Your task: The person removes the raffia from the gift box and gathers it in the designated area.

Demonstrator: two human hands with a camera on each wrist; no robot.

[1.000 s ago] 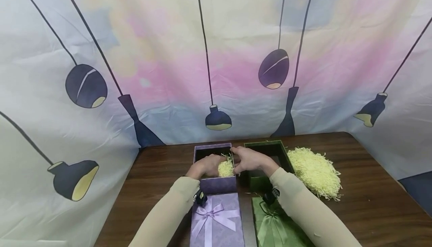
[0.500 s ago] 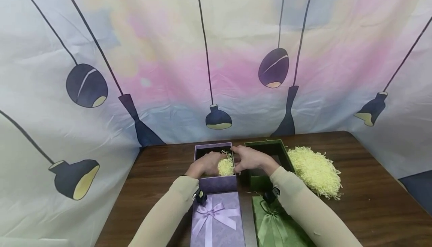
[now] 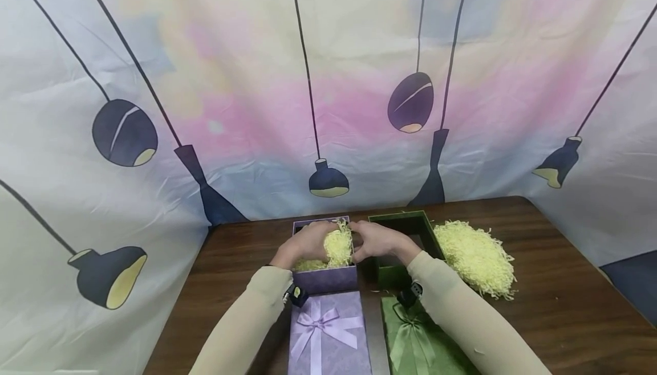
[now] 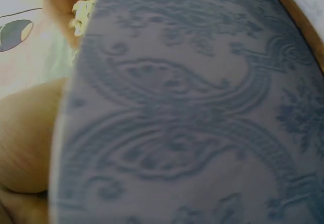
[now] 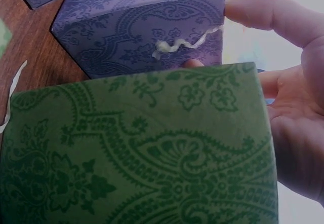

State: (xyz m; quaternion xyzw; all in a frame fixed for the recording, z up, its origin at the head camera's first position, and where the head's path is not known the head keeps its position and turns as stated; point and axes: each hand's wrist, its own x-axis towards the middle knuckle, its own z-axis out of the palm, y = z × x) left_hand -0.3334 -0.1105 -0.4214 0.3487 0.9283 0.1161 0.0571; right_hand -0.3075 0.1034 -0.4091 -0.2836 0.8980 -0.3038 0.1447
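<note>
My left hand (image 3: 308, 241) is down inside the purple gift box (image 3: 328, 279), its fingers curled about a clump of pale yellow shredded paper (image 3: 337, 249). Its fingertips are hidden in the head view. The left wrist view is mostly filled by the box's patterned wall (image 4: 177, 107), with a bit of shredded paper (image 4: 83, 16) at the rim. My right hand (image 3: 382, 241) grips the box's right side. In the right wrist view, one finger (image 5: 253, 11) lies at the purple box's (image 5: 147, 31) rim and another fingertip touches its outer wall.
Right of the purple box stands an open green gift box (image 3: 390, 277). A heap of shredded paper (image 3: 474, 258) lies beyond it. Nearer are a purple lid (image 3: 331, 343) and a green lid (image 3: 410, 341), both with ribbon bows, on the wooden table (image 3: 220, 284).
My left hand has risen and shifted left in the purple box. More shredded paper shows there, also below the hand. My right hand stays at the box's side. The view has shifted slightly.
</note>
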